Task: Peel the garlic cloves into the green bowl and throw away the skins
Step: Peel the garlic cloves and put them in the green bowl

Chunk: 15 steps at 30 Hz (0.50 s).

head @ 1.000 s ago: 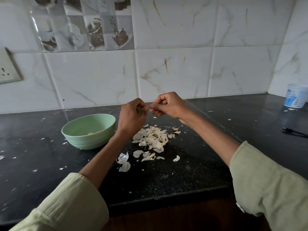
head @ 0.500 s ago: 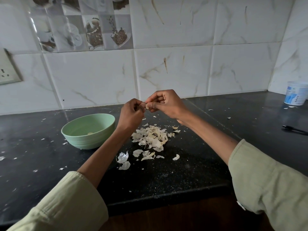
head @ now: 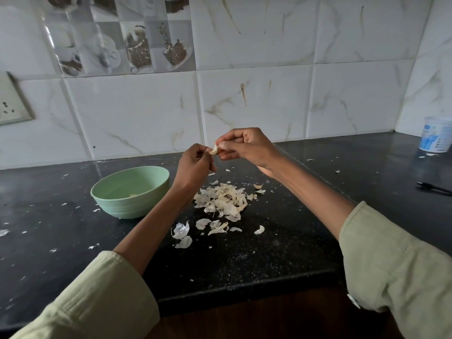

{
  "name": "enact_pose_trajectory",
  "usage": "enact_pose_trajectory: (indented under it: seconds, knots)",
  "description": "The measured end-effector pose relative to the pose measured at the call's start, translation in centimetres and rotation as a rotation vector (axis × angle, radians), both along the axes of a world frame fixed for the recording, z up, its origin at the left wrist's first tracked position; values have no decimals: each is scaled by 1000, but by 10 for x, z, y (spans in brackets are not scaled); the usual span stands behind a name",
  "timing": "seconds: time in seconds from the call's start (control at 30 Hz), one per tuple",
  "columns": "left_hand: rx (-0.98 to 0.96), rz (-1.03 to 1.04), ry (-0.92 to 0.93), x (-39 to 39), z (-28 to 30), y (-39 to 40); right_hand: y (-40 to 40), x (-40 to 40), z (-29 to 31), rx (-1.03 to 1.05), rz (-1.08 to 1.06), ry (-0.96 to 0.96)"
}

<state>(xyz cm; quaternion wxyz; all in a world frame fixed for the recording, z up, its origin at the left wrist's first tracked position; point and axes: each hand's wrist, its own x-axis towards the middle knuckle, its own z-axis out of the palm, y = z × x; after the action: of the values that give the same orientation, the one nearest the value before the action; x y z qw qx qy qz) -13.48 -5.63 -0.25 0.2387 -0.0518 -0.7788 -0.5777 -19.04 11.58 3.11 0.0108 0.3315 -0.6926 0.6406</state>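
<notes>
both hands (head: pixel 195 162) (head: pixel 247 146) pinch the clove (head: pixel 214 150) between them, seemingly; bowl (head: pixel 146 192) lies lower left, nearer the left hand.

Both forearms reach forward from rolled pale-green sleeves, meeting above the desk. The left hand (head: pixel 195 165) shows its back, fingers curled inward. The right hand (head: pixel 247 145), slightly higher, pinches with thumb and curled fingers, fingertips nearly touching the left's.
</notes>
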Motion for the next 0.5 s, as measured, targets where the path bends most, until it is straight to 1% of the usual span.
enact_pose_trajectory:
  seconds: [0.07,0.13,0.2,0.33,0.47,0.5]
  knots:
    - [-80,38,41,1,-1,0,1,-1,1,12,-8,-20]
    - [-155,71,91,3,0,1,1,-3,-1,48,-47,12]
    - [-181,91,118,3,1,2,1,-5,-4,61,-74,45]
    - [-154,74,111,0,-1,0,3,-7,-3,67,-123,119]
    - [-40,-27,52,1,-1,0,5,-8,-3,29,-121,103]
    - [-46,-48,38,1,-1,1,5,-8,-3,25,-123,102]
